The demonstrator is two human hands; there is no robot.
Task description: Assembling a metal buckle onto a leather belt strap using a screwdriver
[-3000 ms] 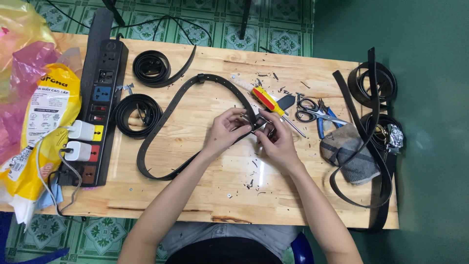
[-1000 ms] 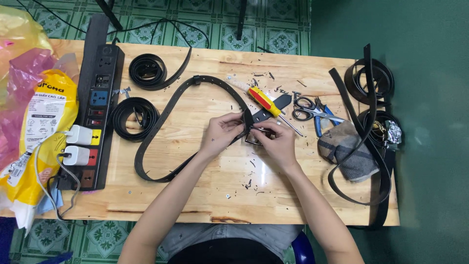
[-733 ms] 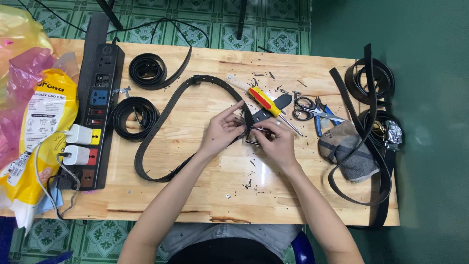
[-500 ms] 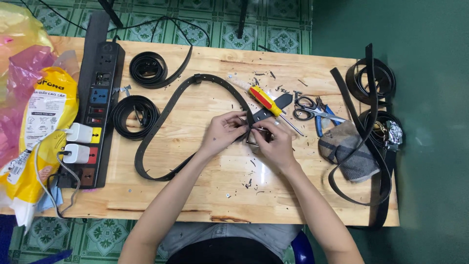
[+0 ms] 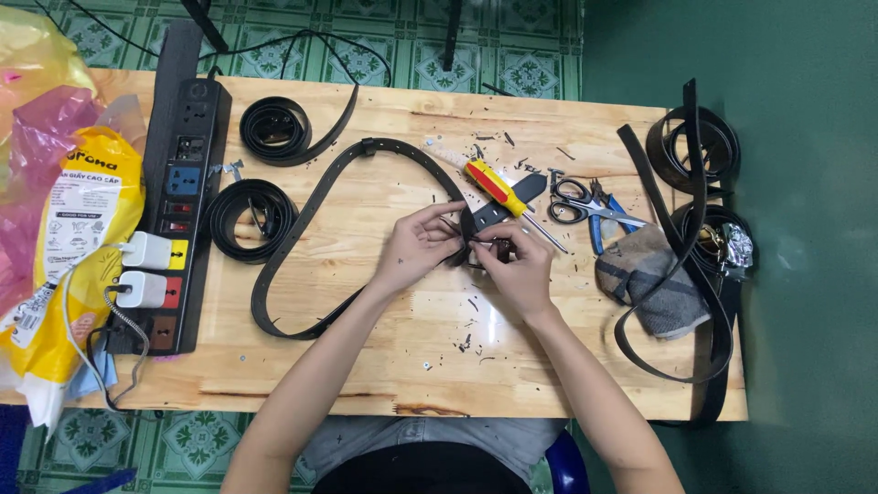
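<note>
Wooden table [image 5: 274,366] on green tiled floor, green wall on rt side. Person seated at near edge, both hands meeting mid-table over end of a long black belt [image 5: 302,197].

Left hand [image 5: 416,247]: fingers narrow, pinching belt end from the left, thumb + index tips on the strap right where it reaches the buckle area; looks like it steadies the strap so it can't twist. Right hand [image 5: 521,265]: fingers curled tight on a small dark part at the belt end, prob. buckle/clasp, too small to tell exactly. Fingertips of both hands nearly touching, work piece between them, held just off the wood or resting on it, can't tell which.

Rest of belt loops away left of the left fingers, big open curve flat on table, so slack stays out of the way.

Just beyond the right fingertips: yellow-red screwdriver [image 5: 494,186] lying diagonal, tip toward the hand, within easy grab. Scissors [image 5: 572,201] and blue-handled pliers [image 5: 608,215] further rt of right fingers. Grey cloth [image 5: 649,279] rt of the wrist. Small black scraps [image 5: 471,338] scattered near side of both hands.

Well left of left fingers: two coiled belts [image 5: 247,220], black power strip [image 5: 178,201] w/ white chargers, yellow bag [image 5: 78,238]. Far rt: more belts [image 5: 700,146] coiled + draped over edge.
</note>
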